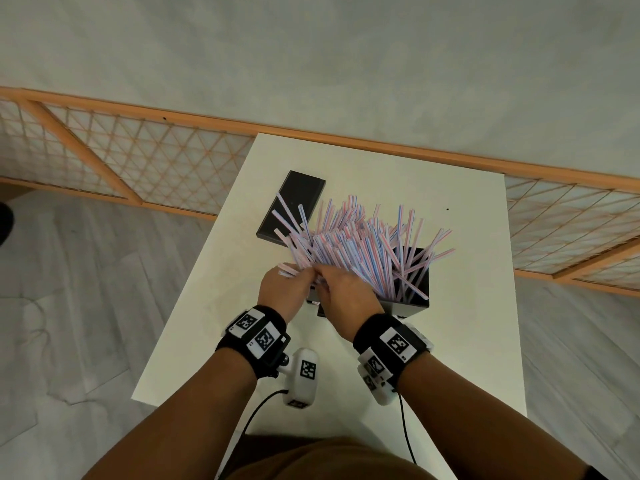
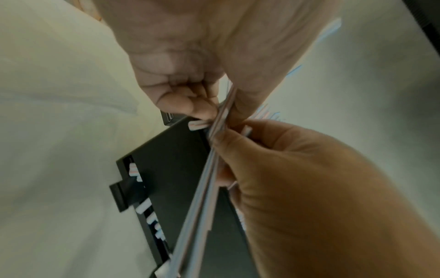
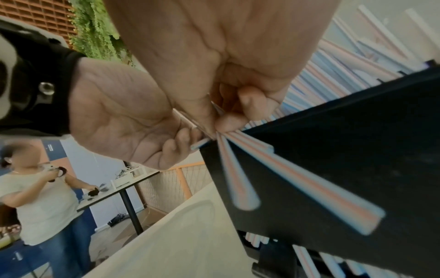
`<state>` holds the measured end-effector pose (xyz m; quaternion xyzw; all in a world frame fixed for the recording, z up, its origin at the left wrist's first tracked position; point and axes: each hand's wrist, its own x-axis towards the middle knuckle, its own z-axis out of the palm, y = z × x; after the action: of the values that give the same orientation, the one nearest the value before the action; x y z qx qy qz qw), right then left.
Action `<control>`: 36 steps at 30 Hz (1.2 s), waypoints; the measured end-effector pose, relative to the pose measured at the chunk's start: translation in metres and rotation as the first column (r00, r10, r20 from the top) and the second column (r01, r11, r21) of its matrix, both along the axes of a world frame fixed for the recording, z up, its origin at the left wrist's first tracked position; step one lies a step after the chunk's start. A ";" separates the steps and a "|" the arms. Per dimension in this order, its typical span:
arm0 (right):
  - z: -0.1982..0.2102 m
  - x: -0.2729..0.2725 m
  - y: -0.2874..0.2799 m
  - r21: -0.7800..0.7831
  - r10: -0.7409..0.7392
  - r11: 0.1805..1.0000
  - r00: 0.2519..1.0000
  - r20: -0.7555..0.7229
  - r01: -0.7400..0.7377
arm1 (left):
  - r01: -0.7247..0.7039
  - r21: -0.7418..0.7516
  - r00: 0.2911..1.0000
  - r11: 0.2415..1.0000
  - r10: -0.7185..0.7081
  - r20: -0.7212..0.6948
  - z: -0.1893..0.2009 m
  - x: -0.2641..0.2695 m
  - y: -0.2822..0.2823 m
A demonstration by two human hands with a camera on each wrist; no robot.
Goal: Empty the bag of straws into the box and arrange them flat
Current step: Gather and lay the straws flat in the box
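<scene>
A thick bunch of striped pink, blue and white straws [image 1: 363, 244] fans up and out of the black box [image 1: 417, 304] on the white table [image 1: 450, 358]. Some lean over the box's left side. My left hand [image 1: 294, 280] and right hand [image 1: 332, 285] meet at the straws' near left ends, and each pinches a few. In the left wrist view my left hand [image 2: 190, 101] and right hand [image 2: 273, 159] hold a straw bundle [image 2: 202, 188] over the box [image 2: 171, 169]. The right wrist view has straws [image 3: 309, 180] jutting from my right hand [image 3: 238, 112] across the box wall [image 3: 357, 150]. I cannot make out a bag.
The black lid [image 1: 294, 202] lies flat on the table behind and left of the box, with a few straw tips over it. A wooden lattice railing [image 1: 138, 157] runs behind the table. Another person [image 3: 35, 197] stands at a far table.
</scene>
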<state>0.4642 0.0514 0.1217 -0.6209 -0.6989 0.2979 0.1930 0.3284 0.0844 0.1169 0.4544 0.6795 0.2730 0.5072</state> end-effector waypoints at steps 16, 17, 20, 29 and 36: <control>0.025 -0.019 -0.015 -0.031 -0.022 0.999 0.949 -0.315 0.013 | 0.107 0.144 0.994 0.984 -0.104 -0.029 0.033 -0.019 -0.035; 0.030 -0.020 -0.017 -0.011 0.005 1.000 0.951 -0.308 -0.009 | 0.116 0.192 0.993 0.974 -0.109 -0.049 0.038 -0.022 -0.039; 0.046 -0.018 -0.021 0.067 0.088 0.995 0.962 -0.258 -0.073 | 0.185 0.288 0.982 0.939 -0.166 -0.090 0.059 -0.023 -0.049; 0.110 0.027 -0.015 0.150 0.114 0.984 0.985 -0.133 -0.094 | 0.271 0.517 0.954 0.812 -0.298 -0.031 0.121 0.008 -0.043; 0.129 0.063 0.008 0.199 0.112 0.975 0.990 -0.082 -0.094 | 0.252 0.552 0.909 0.795 -0.390 0.148 0.145 0.031 -0.021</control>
<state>0.5271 0.0597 0.2509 -0.5474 -0.7464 0.2660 0.2693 0.3591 0.0631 0.2616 0.6451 0.4212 0.4116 0.4868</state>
